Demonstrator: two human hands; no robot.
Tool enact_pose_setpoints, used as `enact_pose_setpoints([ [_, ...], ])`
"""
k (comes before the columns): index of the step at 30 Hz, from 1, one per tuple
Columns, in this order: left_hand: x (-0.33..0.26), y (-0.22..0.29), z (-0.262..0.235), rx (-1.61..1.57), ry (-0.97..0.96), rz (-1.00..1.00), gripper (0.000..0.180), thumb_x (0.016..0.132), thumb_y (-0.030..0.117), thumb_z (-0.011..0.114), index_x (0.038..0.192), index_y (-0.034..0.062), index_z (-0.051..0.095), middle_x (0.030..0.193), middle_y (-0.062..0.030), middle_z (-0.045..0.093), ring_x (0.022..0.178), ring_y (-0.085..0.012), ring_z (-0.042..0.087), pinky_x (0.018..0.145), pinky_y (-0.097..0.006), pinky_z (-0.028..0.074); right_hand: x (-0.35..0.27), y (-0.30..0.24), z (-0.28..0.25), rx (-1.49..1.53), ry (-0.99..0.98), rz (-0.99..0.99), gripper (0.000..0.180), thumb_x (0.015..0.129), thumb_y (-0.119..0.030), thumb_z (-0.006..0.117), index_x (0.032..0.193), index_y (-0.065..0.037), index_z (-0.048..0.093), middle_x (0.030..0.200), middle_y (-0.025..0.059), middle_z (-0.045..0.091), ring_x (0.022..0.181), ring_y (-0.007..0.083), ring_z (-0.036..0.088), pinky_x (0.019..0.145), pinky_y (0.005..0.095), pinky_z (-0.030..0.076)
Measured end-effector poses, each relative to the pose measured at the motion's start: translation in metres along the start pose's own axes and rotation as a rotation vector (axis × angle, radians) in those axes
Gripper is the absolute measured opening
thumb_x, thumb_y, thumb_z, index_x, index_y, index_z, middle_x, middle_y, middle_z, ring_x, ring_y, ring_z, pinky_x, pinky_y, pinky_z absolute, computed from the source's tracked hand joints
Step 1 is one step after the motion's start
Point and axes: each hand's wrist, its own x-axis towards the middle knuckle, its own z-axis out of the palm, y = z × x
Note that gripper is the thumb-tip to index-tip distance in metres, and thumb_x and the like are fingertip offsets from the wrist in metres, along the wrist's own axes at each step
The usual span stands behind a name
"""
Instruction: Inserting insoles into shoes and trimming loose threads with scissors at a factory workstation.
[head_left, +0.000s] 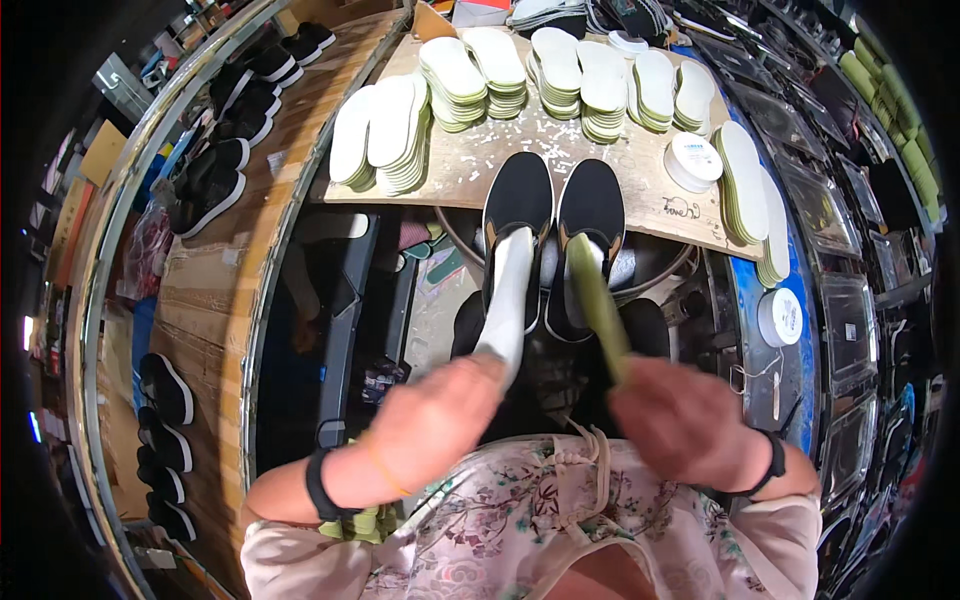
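Two black slip-on shoes lie side by side at the front edge of a board, toes pointing away from me. My left hand [430, 415] grips the heel end of a white insole [508, 310], its front end inside the opening of the left shoe [520, 190]. In my right hand [685, 420], somewhat blurred, is a second insole [598, 305] tilted on edge with its green underside showing. Its far tip reaches into the opening of the right shoe [592, 200]. The fingertips of both hands are partly hidden.
Stacks of white-topped green insoles [455, 85] line the back and sides of the wooden board [460, 180], which is strewn with white bits. A round white tape roll [693, 162] sits at right, another roll [780, 317] below. Black shoes [208, 190] stand along the left bench.
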Motion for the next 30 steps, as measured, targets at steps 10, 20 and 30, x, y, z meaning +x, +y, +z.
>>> enact_pose_setpoints([
  [10,0.075,-0.095,0.088,0.115,-0.119,0.046,0.013,0.075,0.009,0.051,0.084,0.0014,0.057,0.088,-0.0142,0.056,0.086,-0.0304,0.057,0.078,-0.04,0.046,0.022,0.026,0.065,-0.017,0.035,-0.347,0.041,0.064,-0.012,0.061,0.104,-0.005,0.057,0.089,0.0063,0.058,0.072,0.0169,0.057,0.055,0.0262,0.047],
  [20,0.151,-0.049,0.08,0.612,-0.749,0.163,0.024,0.072,0.01,0.061,0.094,0.0052,0.067,0.101,-0.0146,0.062,0.096,-0.0269,0.06,0.078,-0.035,0.049,0.012,0.063,0.081,-0.092,-0.057,-0.058,0.013,0.068,-0.012,0.054,0.08,-0.008,0.06,0.075,0.0053,0.057,0.068,0.02,0.055,0.06,0.0354,0.044],
  [30,0.166,-0.066,0.101,0.607,-0.842,0.138,0.017,0.071,0.008,0.058,0.085,0.0052,0.068,0.093,-0.0151,0.065,0.089,-0.0296,0.063,0.075,-0.035,0.051,0.003,0.096,0.128,-0.291,-0.207,0.088,0.004,0.059,-0.014,0.057,0.056,-0.013,0.058,0.055,0.0045,0.053,0.061,0.0207,0.053,0.055,0.0338,0.038],
])
